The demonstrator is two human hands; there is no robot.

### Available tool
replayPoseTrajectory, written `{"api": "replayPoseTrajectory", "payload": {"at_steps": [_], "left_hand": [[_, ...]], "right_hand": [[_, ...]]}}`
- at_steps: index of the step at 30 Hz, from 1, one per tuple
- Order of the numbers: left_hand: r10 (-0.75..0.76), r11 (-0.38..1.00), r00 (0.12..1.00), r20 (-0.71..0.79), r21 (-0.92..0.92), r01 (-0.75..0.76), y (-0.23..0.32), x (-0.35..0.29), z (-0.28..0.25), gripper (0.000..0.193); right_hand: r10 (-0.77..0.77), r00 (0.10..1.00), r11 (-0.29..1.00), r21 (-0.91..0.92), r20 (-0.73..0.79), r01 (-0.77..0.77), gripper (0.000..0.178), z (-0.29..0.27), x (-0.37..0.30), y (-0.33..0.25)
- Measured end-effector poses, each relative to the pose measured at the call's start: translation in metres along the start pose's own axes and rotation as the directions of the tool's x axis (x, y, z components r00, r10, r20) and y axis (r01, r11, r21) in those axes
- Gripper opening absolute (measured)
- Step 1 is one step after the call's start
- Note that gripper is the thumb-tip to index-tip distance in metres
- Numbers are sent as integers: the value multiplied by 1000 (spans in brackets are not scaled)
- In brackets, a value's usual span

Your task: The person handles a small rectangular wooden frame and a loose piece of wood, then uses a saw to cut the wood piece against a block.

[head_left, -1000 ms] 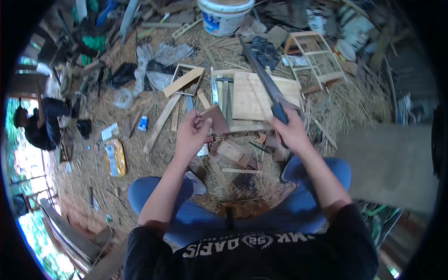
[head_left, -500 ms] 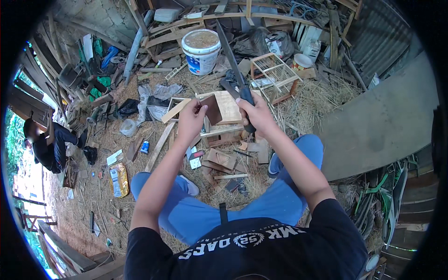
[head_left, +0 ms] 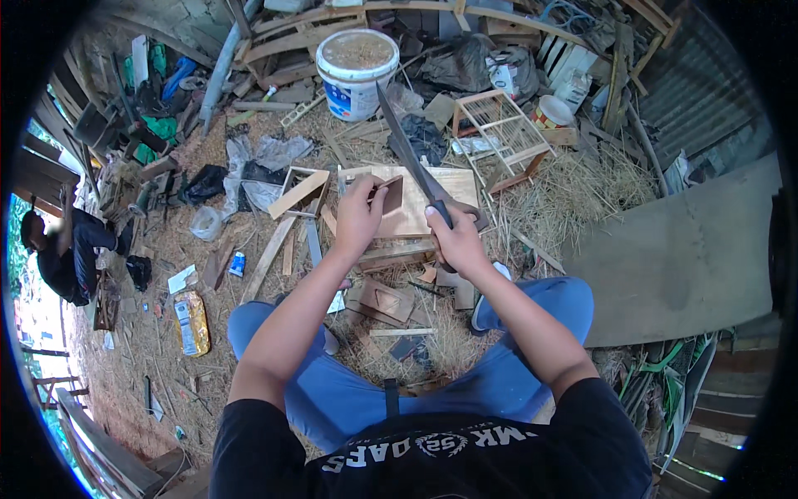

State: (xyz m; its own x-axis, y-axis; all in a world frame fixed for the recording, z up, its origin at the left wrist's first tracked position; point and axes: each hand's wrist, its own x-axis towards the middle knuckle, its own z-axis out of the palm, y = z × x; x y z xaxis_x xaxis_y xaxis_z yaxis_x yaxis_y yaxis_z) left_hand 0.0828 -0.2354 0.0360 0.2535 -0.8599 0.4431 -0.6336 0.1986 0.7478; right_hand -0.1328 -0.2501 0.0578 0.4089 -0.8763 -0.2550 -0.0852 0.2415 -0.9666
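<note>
- Holding a brown wood piece (head_left: 391, 196) in the left hand (head_left: 362, 218), with thumb and fingers pinched shut along its near-left edge and no open gap to speak of.
- Gripping a long blade (head_left: 405, 143) in the right hand (head_left: 459, 243), with fingers wrapped closed around the black handle (head_left: 442, 214) and blade slanting up and to the left, away from the body.
- Hard to tell machete from saw at this blur, and equally hard to judge any touch between blade and wood; apparently apart, just beside each other.
- Raised in front of the knees, over a pale board (head_left: 459, 183) lying on a low wooden base (head_left: 395, 256); probably not resting on either.
- Judged by the pose, likely at a holding or positioning step, with no cut visible in progress.
- Calling, in any stroke from here, for firm support under the small piece and for left fingertips well out of the blade's line (awkwardly close in this view).
- Strewn between the feet: wood scraps (head_left: 386, 301), on straw.
- Standing beyond the board: a white-and-blue bucket (head_left: 357, 104) and, to its right, a slatted wooden frame (head_left: 528, 155).
- Seated far off to the left: another person (head_left: 71, 254), well apart from both hands.
</note>
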Motion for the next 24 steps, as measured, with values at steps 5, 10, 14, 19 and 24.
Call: {"api": "replayPoseTrajectory", "payload": {"at_steps": [5,10,14,19,24], "left_hand": [[34,997,998,49,73,-37,-30,1,20,12],[-16,997,998,54,81,11,-33,11,26,12],[-52,999,997,56,18,51,-38,13,20,10],[-5,1000,997,74,28,3,-35,3,21,10],[55,995,998,41,81,-59,-35,-1,23,11]], "right_hand": [[-131,990,969,-216,-53,117,39,-3,17,28],[-208,976,935,-306,-59,181,40,1,12,26],[-157,987,926,-353,-32,135,40,-1,18,26],[-179,984,923,-349,-16,163,39,0,15,18],[-120,992,923,-373,-44,95,42,5,13,23]]}}
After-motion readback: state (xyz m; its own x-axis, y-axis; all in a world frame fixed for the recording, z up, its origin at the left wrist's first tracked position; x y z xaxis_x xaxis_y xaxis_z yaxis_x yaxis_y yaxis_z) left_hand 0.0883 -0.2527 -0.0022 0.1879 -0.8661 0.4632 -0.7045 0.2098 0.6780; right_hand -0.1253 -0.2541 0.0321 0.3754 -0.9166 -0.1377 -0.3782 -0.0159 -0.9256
